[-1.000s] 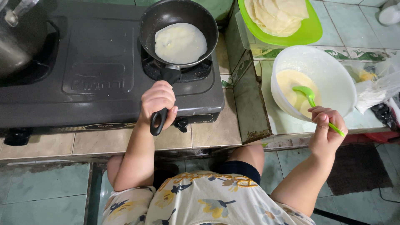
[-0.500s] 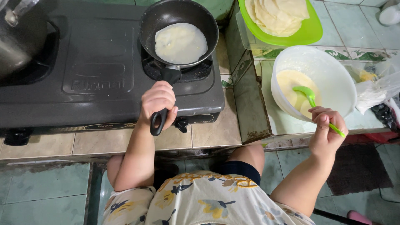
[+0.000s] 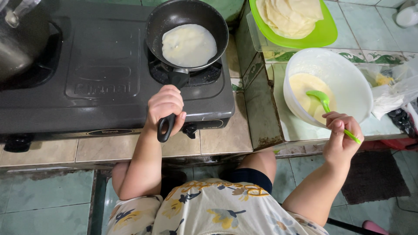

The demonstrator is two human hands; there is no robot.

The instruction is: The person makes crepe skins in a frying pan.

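The two-burner gas stove (image 3: 100, 74) takes up most of the tiled bench (image 3: 226, 135), its front running along the bench's near edge so the knobs face the person. A steel pot (image 3: 19, 39) sits on the far-left burner, out of the way. On the right-hand burner rests the black frying pan (image 3: 187, 32), a thin pale crepe (image 3: 189, 45) spread flat across its base; the pan's handle points straight back toward the near edge, which puts it within easy reach. The left hand (image 3: 164, 106) is clenched round that handle, steadying the pan over the burner.

Past the bench's right end, on a lower tiled ledge, stands a white bowl (image 3: 335, 72) of yellow batter, close enough to scoop from without shifting. Behind it, toward the far right corner, a green plate (image 3: 324, 35) carries a stack of finished crepes. The right hand (image 3: 342, 137) grasps the end of a green ladle (image 3: 322, 99), whose cup lies in the batter.
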